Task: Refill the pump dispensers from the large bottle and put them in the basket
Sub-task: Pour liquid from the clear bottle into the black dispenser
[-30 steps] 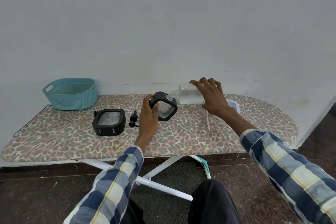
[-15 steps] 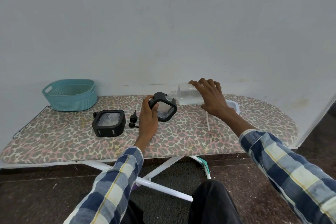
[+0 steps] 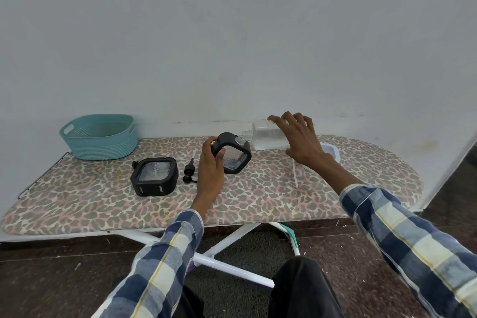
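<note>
- The right hand (image 3: 299, 137) wraps its fingers over the big clear bottle (image 3: 268, 135), tipped on its side with its mouth at the top of a black dispenser (image 3: 232, 153).
- The left hand (image 3: 210, 162) grips that dispenser, tilted, on the spotted surface (image 3: 258, 196).
- Left of it lie a loose pump (image 3: 189, 171) and a second dispenser (image 3: 154, 176).
- The blue basket (image 3: 99, 135) sits far left of them.

Since the earlier pictures the large bottle (image 3: 268, 135) in the right hand (image 3: 300, 141) has tipped slightly further, its neck now lower over the dispenser (image 3: 232, 152) the left hand (image 3: 210, 168) grips.
</note>
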`<state>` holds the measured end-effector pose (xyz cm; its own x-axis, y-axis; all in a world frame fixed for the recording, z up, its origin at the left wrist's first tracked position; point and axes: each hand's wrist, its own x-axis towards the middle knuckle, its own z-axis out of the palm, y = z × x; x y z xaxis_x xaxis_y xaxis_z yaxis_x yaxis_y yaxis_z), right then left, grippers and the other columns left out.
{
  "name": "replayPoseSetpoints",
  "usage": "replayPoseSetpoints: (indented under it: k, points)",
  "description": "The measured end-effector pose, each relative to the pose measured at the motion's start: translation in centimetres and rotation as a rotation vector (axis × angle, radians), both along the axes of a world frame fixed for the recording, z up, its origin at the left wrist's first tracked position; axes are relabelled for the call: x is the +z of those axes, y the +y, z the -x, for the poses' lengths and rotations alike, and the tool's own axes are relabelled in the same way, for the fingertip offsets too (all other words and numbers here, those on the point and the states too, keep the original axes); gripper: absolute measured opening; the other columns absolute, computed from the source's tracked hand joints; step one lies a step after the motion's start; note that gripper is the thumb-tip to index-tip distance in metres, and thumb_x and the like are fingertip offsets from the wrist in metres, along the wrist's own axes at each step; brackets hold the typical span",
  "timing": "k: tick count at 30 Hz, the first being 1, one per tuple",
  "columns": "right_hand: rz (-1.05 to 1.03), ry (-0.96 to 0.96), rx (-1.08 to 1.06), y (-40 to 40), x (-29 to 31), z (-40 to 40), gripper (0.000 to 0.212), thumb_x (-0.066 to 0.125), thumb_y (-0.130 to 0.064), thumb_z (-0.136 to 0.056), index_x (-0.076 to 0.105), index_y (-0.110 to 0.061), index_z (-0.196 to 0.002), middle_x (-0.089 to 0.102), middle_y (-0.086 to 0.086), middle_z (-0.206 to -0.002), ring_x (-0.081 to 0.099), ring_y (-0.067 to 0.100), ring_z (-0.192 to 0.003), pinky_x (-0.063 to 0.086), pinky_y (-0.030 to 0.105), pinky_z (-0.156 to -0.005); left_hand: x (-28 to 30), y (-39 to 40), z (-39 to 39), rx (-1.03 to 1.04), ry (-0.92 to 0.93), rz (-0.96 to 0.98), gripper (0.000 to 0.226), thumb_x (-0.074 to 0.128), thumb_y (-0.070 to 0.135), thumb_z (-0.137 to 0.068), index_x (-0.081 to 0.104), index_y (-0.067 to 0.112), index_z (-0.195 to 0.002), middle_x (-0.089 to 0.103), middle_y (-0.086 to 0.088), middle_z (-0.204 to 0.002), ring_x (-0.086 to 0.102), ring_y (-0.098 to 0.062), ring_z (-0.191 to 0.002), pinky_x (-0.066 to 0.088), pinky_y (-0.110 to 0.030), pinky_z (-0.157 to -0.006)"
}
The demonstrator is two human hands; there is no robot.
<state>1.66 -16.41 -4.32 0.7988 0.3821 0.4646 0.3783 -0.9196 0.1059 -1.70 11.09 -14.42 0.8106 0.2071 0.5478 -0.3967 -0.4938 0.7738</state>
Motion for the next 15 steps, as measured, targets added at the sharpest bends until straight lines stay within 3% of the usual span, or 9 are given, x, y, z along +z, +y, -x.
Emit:
replayPoseSetpoints:
  k: [15]
  points:
    - [0.009, -0.01, -0.006, -0.05, 0.02, -0.12, 0.114, 0.085, 0.004, -0.056, 0.037, -0.032, -0.153, 0.048, 0.001, -0.132, 0.048, 0.029, -0.12, 0.034, 0.046, -0.111, -0.04, 0.0, -0.04, -0.01, -0.005, 0.015, 0.043, 0.04, 0.058, -0.112, 0.036, 0.037, -0.15, 0.059, 0.004, -0.142, 0.064, -0.019, -0.121, 0.059, -0.052, -0.096]
